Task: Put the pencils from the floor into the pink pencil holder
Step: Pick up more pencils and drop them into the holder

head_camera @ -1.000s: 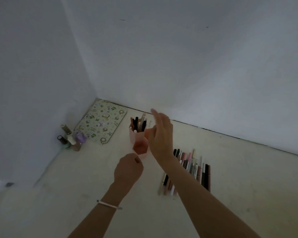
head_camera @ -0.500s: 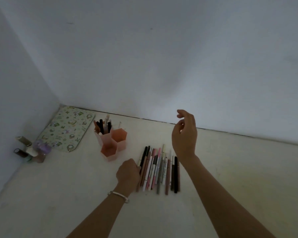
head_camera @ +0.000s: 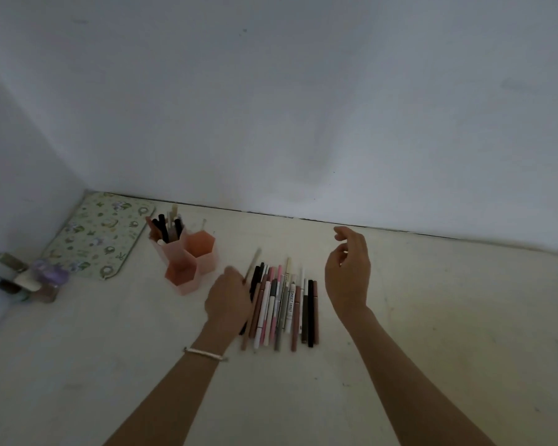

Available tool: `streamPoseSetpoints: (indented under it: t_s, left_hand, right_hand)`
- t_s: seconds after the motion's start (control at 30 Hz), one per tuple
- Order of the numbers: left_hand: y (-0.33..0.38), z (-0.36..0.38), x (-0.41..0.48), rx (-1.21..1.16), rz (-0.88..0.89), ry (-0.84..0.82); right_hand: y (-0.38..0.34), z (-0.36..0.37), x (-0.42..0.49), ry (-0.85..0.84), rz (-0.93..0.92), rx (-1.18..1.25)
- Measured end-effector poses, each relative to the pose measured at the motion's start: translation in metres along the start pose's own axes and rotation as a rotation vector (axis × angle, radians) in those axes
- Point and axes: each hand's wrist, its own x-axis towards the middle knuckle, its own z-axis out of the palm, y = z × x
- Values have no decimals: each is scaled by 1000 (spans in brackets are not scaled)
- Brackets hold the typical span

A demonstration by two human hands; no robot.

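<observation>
The pink pencil holder (head_camera: 207, 263), made of three hexagonal cups, stands on the floor left of centre. Its rear cup holds several pencils; the other two cups look empty. A row of several pencils (head_camera: 285, 304) lies side by side on the floor to its right. My left hand (head_camera: 227, 300) rests at the row's left edge, closed on a thin beige pencil (head_camera: 253, 263) whose tip points up and away. My right hand (head_camera: 347, 273) hovers above the floor just right of the row, fingers loosely curled, holding nothing.
A patterned green mat (head_camera: 100, 235) lies in the corner by the walls. A few small bottles (head_camera: 29, 280) stand against the left wall. The white back wall meets the floor just behind the holder.
My left hand has closed on a beige pencil at the row's left edge and tipped it up. My right hand has drifted right, away from the holder. The view has panned.
</observation>
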Motion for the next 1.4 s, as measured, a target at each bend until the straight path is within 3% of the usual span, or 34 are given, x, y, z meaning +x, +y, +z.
streamPoseSetpoints:
  t_s: [0.07,0.17,0.27,0.4,0.63,0.7,0.83,0.93,1.03,1.27,1.4]
  left_hand:
    - [19,-25,2,-233,146,157]
    - [47,-55,1,-514,272,246]
    - [56,-64,-4,-609,299,288]
    - [49,-59,-10,-628,298,327]
    - [27,-60,-10,-661,265,360]
    - [21,-61,-11,-670,265,374]
    - [4,-75,-9,-731,264,511]
    - [-14,-104,5,-728,344,759]
    - [-35,-127,28,-721,324,860]
    - [-64,-126,67,-685,259,853]
    - [-78,-109,75,-561,248,755]
  right_hand:
    - [5,-4,1,-35,58,-24]
    - [14,-1,-3,-260,238,-149]
    - [25,9,-18,-546,446,-293]
    - [30,18,-41,-672,514,-374]
    - [28,25,-42,-620,610,-284]
    - [17,21,-32,-530,578,-223]
    - [-30,15,10,-223,342,80]
    - [-72,15,37,-121,120,220]
    - [-102,19,45,-77,20,315]
    - [-128,50,30,-61,-57,374]
    - [-138,68,17,-104,-80,411]
